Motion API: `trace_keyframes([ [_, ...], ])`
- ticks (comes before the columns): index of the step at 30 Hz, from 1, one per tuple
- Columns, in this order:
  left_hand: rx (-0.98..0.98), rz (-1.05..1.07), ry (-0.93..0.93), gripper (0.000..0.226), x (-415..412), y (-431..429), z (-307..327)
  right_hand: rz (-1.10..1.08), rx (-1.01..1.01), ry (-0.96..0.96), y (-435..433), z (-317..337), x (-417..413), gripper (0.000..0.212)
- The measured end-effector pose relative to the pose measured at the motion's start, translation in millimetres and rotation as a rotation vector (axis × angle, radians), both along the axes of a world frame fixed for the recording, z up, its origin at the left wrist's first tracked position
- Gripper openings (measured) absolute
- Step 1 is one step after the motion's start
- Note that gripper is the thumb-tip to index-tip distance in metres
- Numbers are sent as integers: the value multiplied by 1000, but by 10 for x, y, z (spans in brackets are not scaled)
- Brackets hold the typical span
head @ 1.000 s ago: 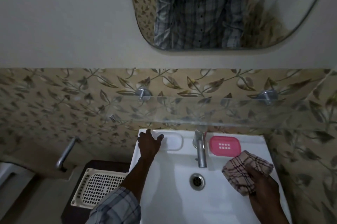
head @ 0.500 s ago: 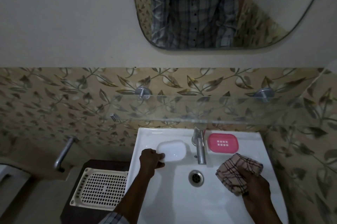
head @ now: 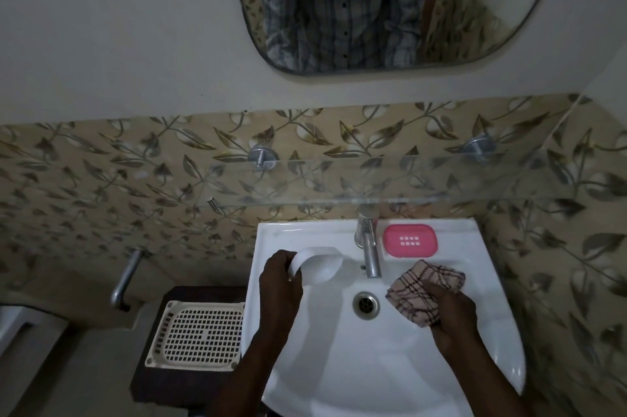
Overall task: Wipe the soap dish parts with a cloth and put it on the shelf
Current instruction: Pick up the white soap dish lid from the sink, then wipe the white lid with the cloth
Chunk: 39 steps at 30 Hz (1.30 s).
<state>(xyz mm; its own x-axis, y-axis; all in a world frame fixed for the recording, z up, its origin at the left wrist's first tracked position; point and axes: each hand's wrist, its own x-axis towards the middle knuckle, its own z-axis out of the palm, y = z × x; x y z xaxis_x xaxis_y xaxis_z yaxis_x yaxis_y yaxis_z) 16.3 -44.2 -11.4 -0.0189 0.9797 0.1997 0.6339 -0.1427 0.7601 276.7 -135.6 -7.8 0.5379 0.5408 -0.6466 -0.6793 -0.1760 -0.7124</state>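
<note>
No writing, label, brand or number can be read anywhere in the view. The pink soap dish tray point(head: 410, 240) bears only a grid of small drain holes, and the white soap dish base point(head: 317, 265) gripped in the left hand point(head: 280, 281) is plain, without any mark.

The white sink point(head: 441, 365) carries a pink soap dish tray point(head: 410, 240) beside the tap point(head: 369, 247).

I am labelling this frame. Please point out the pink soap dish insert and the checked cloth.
pink soap dish insert point(head: 410, 241): head view, its slotted centre.
checked cloth point(head: 419, 284): head view, its exposed middle.
</note>
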Motion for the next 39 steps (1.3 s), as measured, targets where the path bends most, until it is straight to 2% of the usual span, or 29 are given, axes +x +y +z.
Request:
trace_keyframes([
  [4, 103, -79, 59, 26, 31, -117, 56, -5, -4, 12, -49, 2, -13, 45],
  [12, 292, -184, 86, 56, 33, -173, 180, -24, -1, 30, -63, 9, -10, 44],
  [19, 431, -192, 115, 52, 38, -147, 313, -6, 4, 40, -36, 45, -8, 43],
  [23, 553, -117, 35, 39, 35, -125, 393, -2, -4, 25, -25, 43, 20, 45],
  [25, 555, -125, 51, 30, 85, -152, 382, -1, -9, 17, -14, 33, 31, 44],
  [28, 515, -303, 318, 34, 108, -229, 210, 27, -15, 11, -21, 30, 17, 43],
  [29, 479, -316, 331, 36, 87, -202, 159, 33, -15, 7, -18, 35, 17, 42],
  [32, 370, -201, 265, 35, 47, -96, 127, 59, -21, -18, -6, 21, 32, 43],
  [36, 232, -141, 237, 49, 125, -146, 147, 113, 5, -92, 11, 76, -23, 39],
  [39, 231, -147, 244, 39, 190, -120, 211, 154, 25, -198, 46, 141, -118, 30],
])
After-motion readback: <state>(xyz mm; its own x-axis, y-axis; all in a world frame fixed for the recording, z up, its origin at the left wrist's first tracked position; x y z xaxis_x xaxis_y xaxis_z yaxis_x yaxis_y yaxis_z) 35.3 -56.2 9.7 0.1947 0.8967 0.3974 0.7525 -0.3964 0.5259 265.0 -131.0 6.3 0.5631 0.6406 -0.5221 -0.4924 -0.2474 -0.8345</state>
